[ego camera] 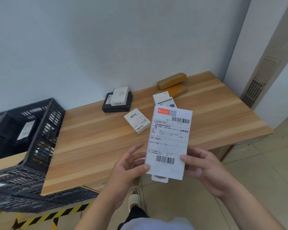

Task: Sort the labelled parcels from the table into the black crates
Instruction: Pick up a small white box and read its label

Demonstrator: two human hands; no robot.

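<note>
You're holding a flat white parcel (169, 143) w/ shipping label up over the table (90, 138) edge: left hand (130, 166) pinches its lower left corner, right hand (204, 166) grips the lower right edge. On the table: small white box (137, 120), black box (117, 103), brown parcels (172, 80). Black crate (28, 130) sits left.

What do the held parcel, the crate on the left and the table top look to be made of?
Held parcel: matte white card or paper, judging by its crisp flat edges and punched hang tab. Crate: black moulded plastic, slotted walls. Table top: wood-grain laminate probably, with uniform stripes and a slight sheen.
</note>
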